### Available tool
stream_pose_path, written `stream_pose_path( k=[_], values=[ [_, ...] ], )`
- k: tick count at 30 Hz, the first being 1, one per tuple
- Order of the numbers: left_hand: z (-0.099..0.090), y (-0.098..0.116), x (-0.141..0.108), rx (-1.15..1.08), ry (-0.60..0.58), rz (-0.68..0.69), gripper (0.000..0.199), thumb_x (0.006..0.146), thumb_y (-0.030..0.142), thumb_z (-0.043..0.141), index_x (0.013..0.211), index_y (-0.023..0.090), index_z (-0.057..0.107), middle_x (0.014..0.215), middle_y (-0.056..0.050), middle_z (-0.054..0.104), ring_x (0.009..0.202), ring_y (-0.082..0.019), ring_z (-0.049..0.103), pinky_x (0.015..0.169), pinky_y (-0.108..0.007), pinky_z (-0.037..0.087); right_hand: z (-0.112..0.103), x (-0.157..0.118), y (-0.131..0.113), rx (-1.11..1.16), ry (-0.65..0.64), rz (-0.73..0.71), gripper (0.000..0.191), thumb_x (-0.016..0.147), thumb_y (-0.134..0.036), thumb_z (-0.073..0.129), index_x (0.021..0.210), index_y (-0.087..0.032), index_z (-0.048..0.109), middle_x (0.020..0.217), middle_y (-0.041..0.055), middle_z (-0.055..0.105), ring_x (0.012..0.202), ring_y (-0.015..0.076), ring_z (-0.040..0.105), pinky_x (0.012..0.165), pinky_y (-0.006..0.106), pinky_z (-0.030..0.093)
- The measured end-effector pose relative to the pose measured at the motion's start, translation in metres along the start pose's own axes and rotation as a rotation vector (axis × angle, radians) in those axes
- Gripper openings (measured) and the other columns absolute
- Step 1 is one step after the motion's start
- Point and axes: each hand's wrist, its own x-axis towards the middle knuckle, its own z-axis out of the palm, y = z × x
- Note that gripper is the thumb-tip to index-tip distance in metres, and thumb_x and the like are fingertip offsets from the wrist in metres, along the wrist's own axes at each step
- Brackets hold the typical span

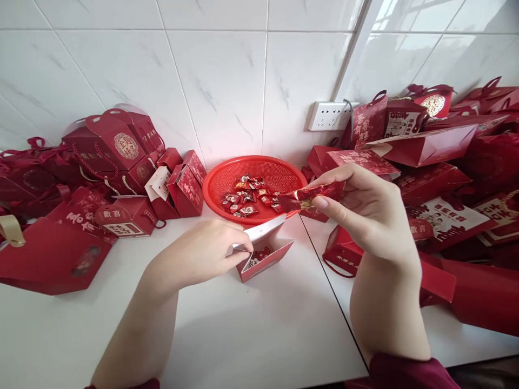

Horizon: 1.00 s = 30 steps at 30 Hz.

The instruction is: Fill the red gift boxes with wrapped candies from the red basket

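In the middle of the head view a small red gift box (pixel 265 266) stands open on the white table, with wrapped sweets visible inside. My left hand (pixel 206 251) is closed on the box's left edge, its fingers bent over the rim. Up and to the right of the box, my right hand (pixel 360 208) pinches a shiny red wrapped candy (pixel 300 199) between thumb and fingers. Behind the box sits a red plastic basket (pixel 214 183) with several wrapped candies (pixel 247 195) lying in it.
Red gift boxes (pixel 121 146) are stacked at the left, and a larger pile of red boxes (pixel 441 146) fills the right. A white power strip (pixel 330 116) is fixed to the tiled wall (pixel 227 81). A dark seam crosses the white table (pixel 243 335).
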Motion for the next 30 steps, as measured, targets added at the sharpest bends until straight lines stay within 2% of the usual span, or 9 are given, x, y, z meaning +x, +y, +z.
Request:
stream_pose_path(
  k=[8,11,13,15,18,21,25,27,30],
  values=[
    [0.006,-0.005,0.005,0.013,-0.072,-0.002,0.027,0.079,0.01,0.053,0.065,0.024,0.07,0.065,0.0,0.06,0.061,-0.014,0.051,0.054,-0.028,0.026,-0.005,-0.004,-0.002,0.029,-0.206,-0.025,0.016,0.091,-0.027,0.07,0.106,-0.024,0.067,0.109,0.0084,0.073,0.101,0.0257,0.071,0.085,0.04,0.061],
    [0.008,-0.007,0.006,-0.013,-0.087,0.06,0.033,0.081,0.007,0.049,0.07,0.025,0.074,0.067,0.0,0.063,0.061,-0.015,0.054,0.057,-0.029,0.031,-0.007,-0.004,-0.004,-0.001,-0.296,-0.089,0.015,0.093,-0.023,0.066,0.108,-0.025,0.067,0.113,0.0081,0.072,0.105,0.026,0.069,0.088,0.041,0.059],
    [0.009,-0.006,0.007,-0.034,-0.038,0.112,0.034,0.083,0.006,0.049,0.074,0.025,0.075,0.072,0.0,0.066,0.066,-0.016,0.057,0.063,-0.029,0.036,-0.008,-0.002,-0.005,-0.074,-0.345,-0.152,0.013,0.092,-0.022,0.066,0.104,-0.026,0.069,0.118,0.0086,0.07,0.11,0.027,0.067,0.091,0.043,0.057],
    [0.009,-0.004,0.008,-0.028,0.04,0.14,0.035,0.086,0.007,0.048,0.076,0.025,0.075,0.078,0.0,0.069,0.075,-0.018,0.061,0.071,-0.03,0.04,-0.009,-0.001,-0.006,-0.162,-0.345,-0.216,0.01,0.091,-0.024,0.067,0.1,-0.027,0.071,0.12,0.0083,0.068,0.112,0.0279,0.064,0.094,0.044,0.055],
    [0.008,0.001,0.008,0.039,0.098,0.145,0.036,0.09,0.007,0.045,0.074,0.023,0.073,0.085,-0.001,0.07,0.084,-0.019,0.063,0.078,-0.031,0.042,-0.01,0.0,-0.005,-0.219,-0.278,-0.272,0.01,0.09,-0.027,0.068,0.099,-0.029,0.073,0.11,0.0071,0.068,0.106,0.0272,0.064,0.093,0.044,0.054],
    [0.009,0.003,0.008,0.082,0.059,0.1,0.029,0.092,0.018,0.05,0.069,0.02,0.068,0.076,-0.002,0.066,0.073,-0.018,0.059,0.07,-0.031,0.039,-0.009,-0.001,-0.005,-0.195,-0.237,-0.277,0.012,0.09,-0.026,0.068,0.101,-0.029,0.073,0.101,0.0066,0.068,0.099,0.0258,0.065,0.088,0.042,0.054],
    [0.012,-0.001,0.009,0.116,0.049,0.014,0.036,0.093,0.032,0.053,0.061,0.018,0.061,0.062,-0.001,0.056,0.059,-0.015,0.048,0.058,-0.03,0.029,-0.01,-0.003,-0.005,-0.145,-0.217,-0.264,0.013,0.088,-0.024,0.071,0.1,-0.029,0.073,0.096,0.0058,0.067,0.091,0.0237,0.064,0.083,0.039,0.055],
    [0.013,-0.003,0.009,0.07,0.045,0.011,0.032,0.092,0.034,0.057,0.064,0.019,0.066,0.065,-0.001,0.059,0.061,-0.015,0.05,0.058,-0.029,0.03,-0.009,-0.003,-0.003,-0.075,-0.292,-0.249,0.014,0.088,-0.022,0.071,0.1,-0.029,0.073,0.092,0.0057,0.067,0.087,0.0224,0.063,0.08,0.038,0.055],
    [0.013,-0.003,0.008,-0.056,0.064,0.044,0.021,0.084,0.039,0.068,0.071,0.022,0.072,0.072,0.0,0.065,0.067,-0.015,0.058,0.061,-0.027,0.033,0.0,0.0,0.001,0.161,-0.634,-0.268,0.013,0.089,-0.022,0.07,0.1,-0.027,0.072,0.089,0.0058,0.067,0.079,0.0189,0.064,0.075,0.033,0.056]
  ],
)
